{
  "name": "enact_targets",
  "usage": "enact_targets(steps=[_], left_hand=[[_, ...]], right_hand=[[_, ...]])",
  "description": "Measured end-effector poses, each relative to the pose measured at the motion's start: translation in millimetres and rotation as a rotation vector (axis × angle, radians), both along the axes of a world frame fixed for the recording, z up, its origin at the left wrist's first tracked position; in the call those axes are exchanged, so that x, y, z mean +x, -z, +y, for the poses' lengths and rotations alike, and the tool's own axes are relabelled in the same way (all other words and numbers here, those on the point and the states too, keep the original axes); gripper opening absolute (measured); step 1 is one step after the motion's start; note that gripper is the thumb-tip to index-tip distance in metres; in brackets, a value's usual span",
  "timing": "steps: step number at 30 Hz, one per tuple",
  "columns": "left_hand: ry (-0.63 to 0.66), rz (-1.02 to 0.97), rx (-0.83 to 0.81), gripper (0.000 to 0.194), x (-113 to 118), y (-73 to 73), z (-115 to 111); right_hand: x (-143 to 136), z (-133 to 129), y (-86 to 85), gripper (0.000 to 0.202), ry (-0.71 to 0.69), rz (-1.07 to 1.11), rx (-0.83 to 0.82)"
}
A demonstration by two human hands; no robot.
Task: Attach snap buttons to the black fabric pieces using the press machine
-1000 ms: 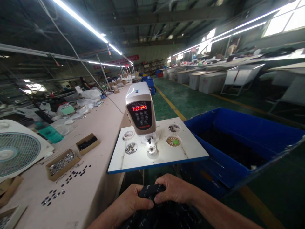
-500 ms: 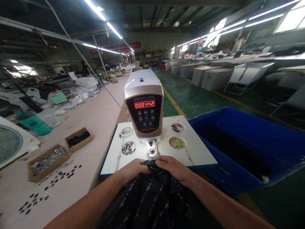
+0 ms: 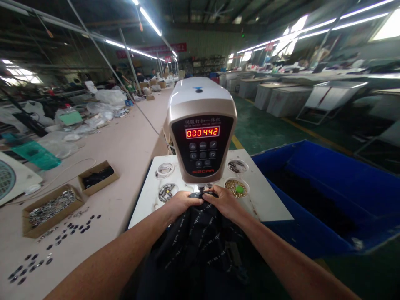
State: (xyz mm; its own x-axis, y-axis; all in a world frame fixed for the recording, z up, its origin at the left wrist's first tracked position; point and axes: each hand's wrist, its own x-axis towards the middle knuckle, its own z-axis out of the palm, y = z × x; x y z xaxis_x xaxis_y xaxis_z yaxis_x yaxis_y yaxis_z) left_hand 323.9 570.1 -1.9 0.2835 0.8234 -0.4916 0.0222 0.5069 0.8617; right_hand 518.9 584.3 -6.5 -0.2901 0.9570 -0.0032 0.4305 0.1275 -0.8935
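Observation:
A dark garment [image 3: 200, 233] with rows of small white lettering hangs from both hands. My left hand [image 3: 183, 203] pinches its top edge from the left, while my right hand [image 3: 223, 201] grips the same edge from the right, thumbs almost meeting. That edge lies under the head of a button-fastening machine [image 3: 203, 112], whose red display reads 000442. The machine's lower tip touches or nearly touches the cloth between my thumbs; the exact contact is hidden. Around it is a white work plate [image 3: 265, 200] with round wells, one of them holding brass-coloured fasteners [image 3: 233, 187].
Left, a long table [image 3: 125, 154] carries a box of metal fasteners [image 3: 51, 208], a box of dark pieces [image 3: 96, 177], loose dark discs [image 3: 62, 236] and a white fan [image 3: 12, 177]. Right stands a blue bin [image 3: 312, 160] with dark cloth inside. People are in the distance.
Both hands have moved forward and up with the garment, bringing its edge under the machine's head. The view has come closer to the machine. The display number is the same.

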Motion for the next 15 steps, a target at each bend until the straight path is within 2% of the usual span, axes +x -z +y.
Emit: enact_targets(steps=[6, 15], left_hand=[[0.006, 0.079, 0.052, 0.035, -1.0, 2.0, 17.4], [0.033, 0.082, -0.003, 0.043, -7.6, 8.8, 24.0]], right_hand=[[-5.6, 12.5, 3.1, 0.024, 0.04, -0.039, -0.002], [-10.8, 19.4, 7.2, 0.023, 0.058, -0.093, 0.024]])
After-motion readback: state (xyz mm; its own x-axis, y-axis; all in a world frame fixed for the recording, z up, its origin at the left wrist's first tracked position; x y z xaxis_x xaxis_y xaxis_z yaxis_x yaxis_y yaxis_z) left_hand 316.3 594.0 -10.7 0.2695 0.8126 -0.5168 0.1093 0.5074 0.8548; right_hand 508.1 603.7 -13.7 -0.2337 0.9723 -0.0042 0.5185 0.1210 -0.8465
